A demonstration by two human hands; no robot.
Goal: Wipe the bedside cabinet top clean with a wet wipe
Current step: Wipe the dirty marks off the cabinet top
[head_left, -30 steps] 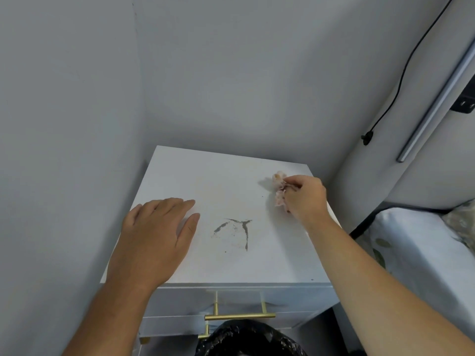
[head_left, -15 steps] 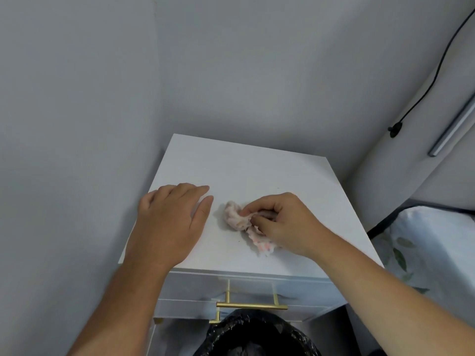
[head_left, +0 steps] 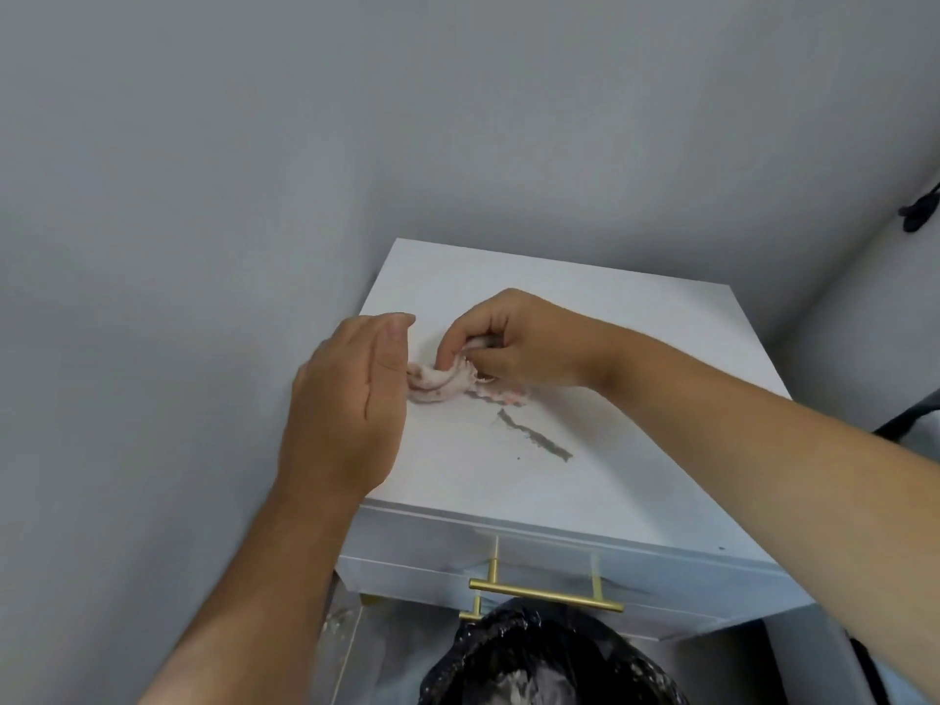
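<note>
— Where the right hand [head_left: 513, 343] sits on the cabinet top [head_left: 636, 358], what is it holding?

— A crumpled wet wipe [head_left: 440, 381], pinkish white with grey smudges on it. The fingers [head_left: 447, 348] are curled and pinched together on the wipe, pressing it down near the left side of the top, about halfway back.

— And the left hand [head_left: 351, 399]?

— It stands on its edge just left of the wipe, palm turned toward the right hand, fingers straight and close together, thumb alongside. It grips nothing. The wipe's left end reaches right up to its palm; whether they touch I cannot tell.

— Is the surface clean?

— No. A dark grey streak [head_left: 534, 436] runs diagonally across the white top, starting just in front of the wipe and slanting toward the front right. A few tiny dark specks lie beside it.

— What else is around?

— Grey walls [head_left: 203, 195] close to the cabinet at the left and behind. Below the top, a drawer front [head_left: 686, 587] carries a gold bar handle [head_left: 544, 594]. A black bin bag [head_left: 534, 658] gapes under it at the bottom edge, and some clear plastic [head_left: 341, 633] shows to its left. Something small and black [head_left: 918, 213] hangs on the wall at the far right.
</note>
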